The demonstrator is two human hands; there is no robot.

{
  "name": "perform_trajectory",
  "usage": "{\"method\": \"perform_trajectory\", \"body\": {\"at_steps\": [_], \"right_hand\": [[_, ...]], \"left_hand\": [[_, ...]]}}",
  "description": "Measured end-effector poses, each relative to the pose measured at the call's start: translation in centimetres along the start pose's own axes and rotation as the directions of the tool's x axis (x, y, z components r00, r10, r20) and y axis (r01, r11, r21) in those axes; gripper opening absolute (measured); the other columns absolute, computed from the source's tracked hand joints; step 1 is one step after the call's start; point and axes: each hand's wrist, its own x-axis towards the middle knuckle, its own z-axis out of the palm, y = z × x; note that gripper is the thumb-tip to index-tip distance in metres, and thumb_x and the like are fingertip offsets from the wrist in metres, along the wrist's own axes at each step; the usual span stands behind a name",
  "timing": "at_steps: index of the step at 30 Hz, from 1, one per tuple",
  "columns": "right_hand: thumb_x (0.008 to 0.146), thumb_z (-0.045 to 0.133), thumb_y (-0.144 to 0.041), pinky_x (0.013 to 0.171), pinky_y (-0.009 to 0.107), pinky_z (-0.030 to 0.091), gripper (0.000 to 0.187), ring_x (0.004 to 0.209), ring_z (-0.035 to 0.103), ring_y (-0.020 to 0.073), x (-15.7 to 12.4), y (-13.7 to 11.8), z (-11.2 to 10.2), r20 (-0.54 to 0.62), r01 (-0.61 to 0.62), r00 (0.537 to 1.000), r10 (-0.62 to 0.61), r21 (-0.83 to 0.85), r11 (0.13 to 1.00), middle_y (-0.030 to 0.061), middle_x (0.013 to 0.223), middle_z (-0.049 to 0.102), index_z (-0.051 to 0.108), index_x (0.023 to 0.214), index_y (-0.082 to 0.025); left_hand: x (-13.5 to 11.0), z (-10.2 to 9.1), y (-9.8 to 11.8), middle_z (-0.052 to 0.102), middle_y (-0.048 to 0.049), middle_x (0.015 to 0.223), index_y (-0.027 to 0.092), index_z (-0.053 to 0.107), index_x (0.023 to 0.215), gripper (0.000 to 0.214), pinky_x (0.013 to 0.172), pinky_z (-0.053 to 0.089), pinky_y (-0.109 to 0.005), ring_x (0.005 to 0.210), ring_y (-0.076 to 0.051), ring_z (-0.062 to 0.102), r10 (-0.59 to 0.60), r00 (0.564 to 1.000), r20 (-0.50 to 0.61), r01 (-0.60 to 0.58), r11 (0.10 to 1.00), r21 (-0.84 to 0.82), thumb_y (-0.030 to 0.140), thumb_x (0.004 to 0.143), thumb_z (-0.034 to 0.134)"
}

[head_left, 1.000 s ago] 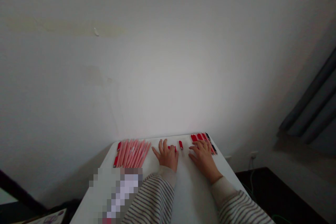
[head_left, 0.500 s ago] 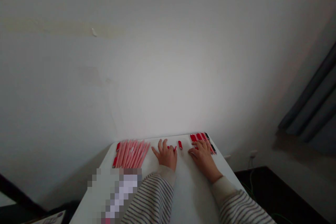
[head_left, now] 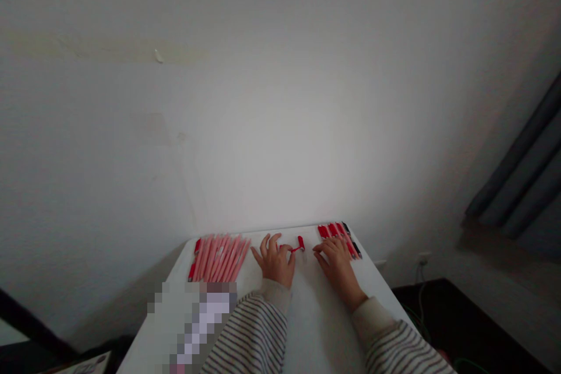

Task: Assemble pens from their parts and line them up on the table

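Note:
My left hand [head_left: 277, 266] pinches a thin red pen part [head_left: 295, 249] between thumb and index finger, its other fingers spread. The part's tip reaches toward the lower end of a red pen cap [head_left: 300, 242] lying on the white table [head_left: 309, 315]; I cannot tell whether they touch. Just right of the cap, my right hand [head_left: 336, 266] has its thumb and index fingertips close together; whatever they hold, if anything, is too small to make out. That hand partly covers a group of red-capped pens [head_left: 333, 229].
Many pink pens [head_left: 221, 257] with some red ends lie in a row at the table's back left. Dark-ended pens [head_left: 356, 248] are at the right edge. A pixelated area [head_left: 204, 327] hides the front left. The wall [head_left: 280, 128] stands directly behind the table.
My left hand has moved slightly left, and more of the red part shows toward the cap. The fingertips of my right hand have drawn together and shifted slightly left.

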Motion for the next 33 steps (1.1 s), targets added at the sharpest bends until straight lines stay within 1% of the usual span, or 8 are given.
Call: {"method": "perform_trajectory", "body": {"at_steps": [4, 9, 13, 18, 23, 25, 29, 33], "right_hand": [[0.088, 0.056, -0.024, 0.099, 0.044, 0.035, 0.011, 0.099, 0.054, 0.0225, -0.19, -0.34, 0.29, 0.001, -0.005, 1.0, 0.005, 0.05, 0.999, 0.0025, 0.089, 0.066, 0.067, 0.088, -0.025], [0.088, 0.055, -0.026, 0.099, 0.044, 0.035, 0.012, 0.097, 0.053, 0.0225, -0.36, -0.48, 0.44, -0.013, -0.005, 1.0, 0.005, 0.061, 0.998, 0.0028, 0.087, 0.066, 0.067, 0.09, -0.024], [0.088, 0.055, -0.026, 0.1, 0.044, 0.035, 0.013, 0.097, 0.053, 0.0225, -0.39, -0.58, 0.37, -0.012, -0.007, 1.0, 0.008, 0.065, 0.998, 0.003, 0.088, 0.066, 0.067, 0.09, -0.024], [0.088, 0.056, -0.027, 0.103, 0.046, 0.031, 0.012, 0.099, 0.052, 0.023, -0.43, -0.6, 0.31, -0.028, -0.008, 1.0, 0.01, 0.076, 0.997, 0.003, 0.089, 0.066, 0.067, 0.09, -0.025], [0.088, 0.054, -0.028, 0.105, 0.049, 0.029, 0.014, 0.099, 0.052, 0.0235, -0.45, -0.57, 0.44, -0.019, -0.009, 1.0, 0.011, 0.07, 0.998, 0.003, 0.087, 0.065, 0.067, 0.09, -0.025], [0.088, 0.054, -0.028, 0.105, 0.049, 0.029, 0.013, 0.1, 0.052, 0.0236, -0.46, -0.53, 0.52, -0.019, -0.014, 1.0, 0.015, 0.071, 0.997, 0.003, 0.088, 0.065, 0.067, 0.09, -0.025], [0.089, 0.053, -0.029, 0.103, 0.048, 0.031, 0.015, 0.099, 0.053, 0.0234, -0.48, -0.47, 0.6, -0.014, -0.009, 1.0, 0.01, 0.067, 0.998, 0.0032, 0.088, 0.065, 0.067, 0.09, -0.025], [0.089, 0.053, -0.029, 0.104, 0.048, 0.032, 0.016, 0.098, 0.054, 0.0233, -0.47, -0.39, 0.64, -0.017, 0.0, 1.0, 0.001, 0.04, 0.999, 0.0037, 0.088, 0.066, 0.068, 0.091, -0.025]], "left_hand": [[-0.01, 0.06, -0.09, 0.062, 0.0008, 0.125, 0.032, 0.073, 0.076, 0.008, 0.112, 0.014, -0.067, 0.13, -0.029, 0.04, -0.005, 1.0, 0.026, 0.006, 0.999, -0.047, 0.027, 0.072, 0.068], [-0.14, 0.08, -0.1, 0.061, 0.0009, 0.127, 0.033, 0.074, 0.077, 0.007, 0.113, 0.01, -0.065, 0.131, -0.03, 0.038, 0.002, 0.997, 0.083, 0.007, 0.994, -0.107, 0.031, 0.074, 0.068], [-0.23, 0.02, -0.13, 0.06, 0.0018, 0.128, 0.034, 0.074, 0.078, 0.007, 0.113, 0.012, -0.066, 0.131, -0.03, 0.038, 0.027, 0.993, 0.115, -0.016, 0.995, -0.098, 0.034, 0.073, 0.069], [-0.28, 0.16, -0.2, 0.059, 0.0015, 0.128, 0.034, 0.074, 0.077, 0.007, 0.112, 0.011, -0.067, 0.132, -0.031, 0.037, 0.051, 0.989, 0.137, -0.035, 0.993, -0.113, 0.031, 0.071, 0.071], [-0.24, 0.02, -0.03, 0.058, 0.0014, 0.129, 0.034, 0.075, 0.078, 0.008, 0.114, 0.009, -0.065, 0.132, -0.031, 0.036, 0.046, 0.982, 0.182, -0.027, 0.994, -0.105, 0.03, 0.071, 0.071], [-0.23, -0.1, 0.03, 0.058, 0.0016, 0.129, 0.034, 0.075, 0.078, 0.009, 0.114, 0.01, -0.064, 0.132, -0.031, 0.036, 0.047, 0.982, 0.185, -0.029, 0.995, -0.098, 0.03, 0.071, 0.071], [-0.21, -0.17, -0.05, 0.058, 0.0013, 0.129, 0.035, 0.074, 0.078, 0.008, 0.112, 0.013, -0.066, 0.132, -0.031, 0.037, 0.083, 0.979, 0.184, -0.064, 0.992, -0.105, 0.031, 0.072, 0.07], [-0.19, 0.1, -0.27, 0.059, 0.0022, 0.128, 0.036, 0.074, 0.077, 0.009, 0.112, 0.013, -0.067, 0.131, -0.03, 0.038, 0.083, 0.984, 0.16, -0.067, 0.992, -0.106, 0.031, 0.071, 0.072]]}}
